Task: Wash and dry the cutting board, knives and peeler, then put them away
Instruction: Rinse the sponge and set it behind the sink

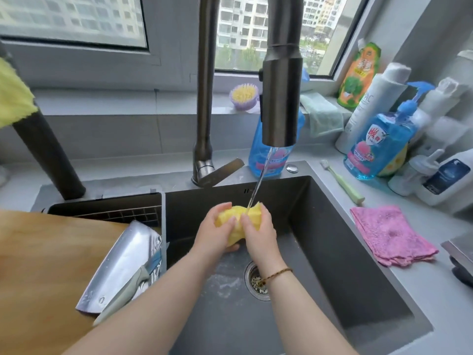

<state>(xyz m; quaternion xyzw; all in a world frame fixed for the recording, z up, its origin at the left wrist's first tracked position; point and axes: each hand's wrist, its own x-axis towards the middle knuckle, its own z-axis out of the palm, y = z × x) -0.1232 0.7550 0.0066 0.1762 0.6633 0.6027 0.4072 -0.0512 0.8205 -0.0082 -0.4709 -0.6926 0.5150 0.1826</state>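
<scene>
- what've you got hold of?
- my left hand point(213, 228) and right hand point(259, 233) both curl tight round the yellow sponge point(238, 212) under running water point(258, 180). the cutting board point(38, 265) and cleaver point(120, 262) lie left of the sink point(332, 226).

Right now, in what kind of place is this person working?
Most likely a home kitchen: a dark rectangular sink basin under a tall metal tap with water running, a wooden cutting board and steel cleaver at its left, and a blue pump soap bottle.

Grey counter point(414, 293) — pink cloth point(391, 237), green toothbrush point(343, 181), blue soap bottle point(378, 147).
</scene>
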